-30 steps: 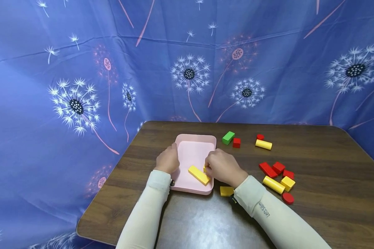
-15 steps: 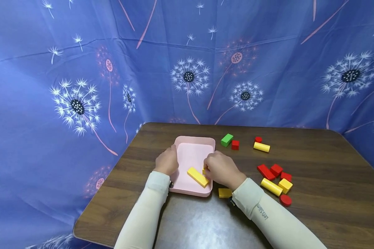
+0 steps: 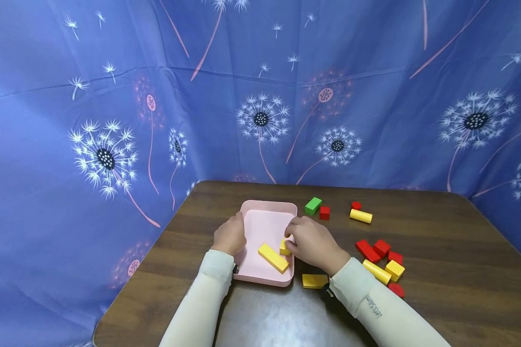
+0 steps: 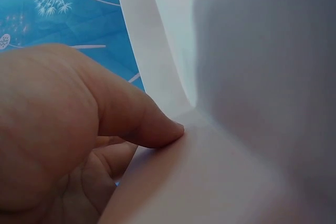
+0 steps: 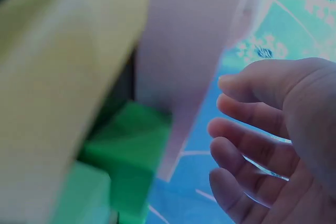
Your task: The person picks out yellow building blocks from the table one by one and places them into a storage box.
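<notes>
A pink tray (image 3: 260, 280) lies on the table, its left rim gripped by my left hand (image 3: 230, 234). In the left wrist view the thumb (image 4: 149, 121) presses the tray's inner wall while the other fingers are outside. My right hand (image 3: 314, 243) is over the tray's right rim, beside a small yellow block (image 3: 284, 248) inside it. A longer yellow block (image 3: 272, 258) lies next to that one. The right wrist view shows loosely bent fingers (image 5: 252, 116) with nothing between them, and a blurred green shape (image 5: 134, 148) near a pale pink wall.
A flat yellow block (image 3: 314, 281) lies below my right wrist. Behind the tray's right side are a green block (image 3: 313, 206) and a red cube (image 3: 324, 213). Farther right are a yellow cylinder (image 3: 361, 216) and a cluster with red blocks (image 3: 367, 250). A patterned blue cloth (image 3: 373, 96) hangs behind.
My right fingers have parted from the small yellow block, which shows more now. My left hand keeps its grip on the tray. The head view has tilted, so everything sits lower.
</notes>
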`<state>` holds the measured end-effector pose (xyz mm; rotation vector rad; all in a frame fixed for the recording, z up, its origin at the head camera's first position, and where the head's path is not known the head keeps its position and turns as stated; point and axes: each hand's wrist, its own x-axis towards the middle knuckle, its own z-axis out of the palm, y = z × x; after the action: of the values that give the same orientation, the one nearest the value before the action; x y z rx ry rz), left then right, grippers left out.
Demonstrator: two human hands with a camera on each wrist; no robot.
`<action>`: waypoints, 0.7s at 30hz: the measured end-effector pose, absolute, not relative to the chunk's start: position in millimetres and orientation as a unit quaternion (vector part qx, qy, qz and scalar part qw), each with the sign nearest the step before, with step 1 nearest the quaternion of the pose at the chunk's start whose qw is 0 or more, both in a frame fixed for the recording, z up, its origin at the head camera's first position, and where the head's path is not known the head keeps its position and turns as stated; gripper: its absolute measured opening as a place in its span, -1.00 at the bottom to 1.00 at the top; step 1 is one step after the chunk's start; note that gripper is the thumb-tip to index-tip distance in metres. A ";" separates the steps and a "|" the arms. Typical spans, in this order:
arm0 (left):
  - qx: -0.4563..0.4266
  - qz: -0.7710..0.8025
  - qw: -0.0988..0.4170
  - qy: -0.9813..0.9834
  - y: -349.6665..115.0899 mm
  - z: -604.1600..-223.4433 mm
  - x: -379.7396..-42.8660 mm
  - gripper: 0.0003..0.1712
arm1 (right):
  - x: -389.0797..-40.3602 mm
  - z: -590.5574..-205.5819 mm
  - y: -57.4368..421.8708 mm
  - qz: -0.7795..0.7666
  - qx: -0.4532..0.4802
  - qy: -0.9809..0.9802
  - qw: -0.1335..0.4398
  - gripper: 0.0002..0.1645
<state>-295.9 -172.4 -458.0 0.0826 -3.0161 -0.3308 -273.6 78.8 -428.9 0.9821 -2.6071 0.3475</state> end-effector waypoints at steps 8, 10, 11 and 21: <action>0.019 -0.114 0.050 -0.992 -175.7 -461.4 -295.0 -0.25 | -278.9 -418.4 107.1 0.120 0.307 -0.923 0.198 -0.96; 0.018 -0.115 0.051 -0.992 -176.3 -461.5 -294.2 -0.25 | -281.1 -416.5 114.0 0.117 0.295 -0.926 0.203 -0.95; 0.018 -0.117 0.051 -0.992 -176.3 -461.3 -294.0 -0.25 | -282.6 -415.9 117.4 0.114 0.290 -0.928 0.206 -0.95; 0.017 -0.116 0.052 -0.992 -175.8 -460.5 -293.2 -0.27 | -296.3 -419.6 143.6 0.117 0.226 -0.950 0.184 -0.93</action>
<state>-293.2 -175.8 -460.5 0.0502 -3.0161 -0.3542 -296.3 143.6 -419.6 0.6363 -2.6777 0.3288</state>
